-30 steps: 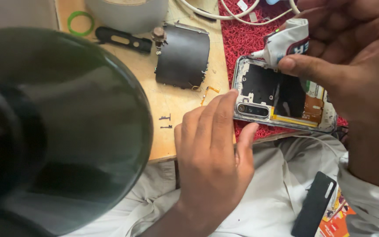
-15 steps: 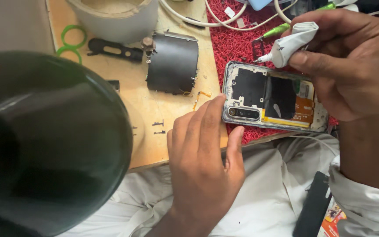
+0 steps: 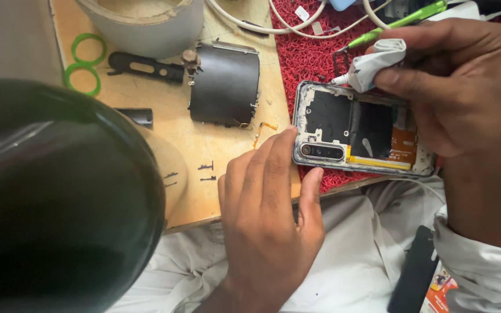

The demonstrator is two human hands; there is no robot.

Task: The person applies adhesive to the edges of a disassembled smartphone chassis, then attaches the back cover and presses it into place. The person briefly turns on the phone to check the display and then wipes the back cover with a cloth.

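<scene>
An opened phone (image 3: 355, 130) with its back off lies on a red mat (image 3: 308, 52), showing black shielding and an orange flex. My left hand (image 3: 268, 214) steadies it: fingertips rest against its left end and the thumb presses its near edge. My right hand (image 3: 465, 98) pinches a small crumpled white tube (image 3: 378, 64), whose nozzle touches the phone's far left corner.
The wooden board (image 3: 227, 150) carries a curved black sheet (image 3: 224, 84), a black bracket (image 3: 146, 66), two green rings (image 3: 88, 49), tiny screws (image 3: 207, 168) and a white cylinder (image 3: 146, 23). A big dark round object (image 3: 59, 203) blocks the left foreground. White cables (image 3: 273, 26), a green tool (image 3: 401, 23) and a black slab (image 3: 413, 278) on my lap.
The view has shifted down and right a little. My left fingertips have closed in on the phone's left end. The tube stays at the phone's far left corner.
</scene>
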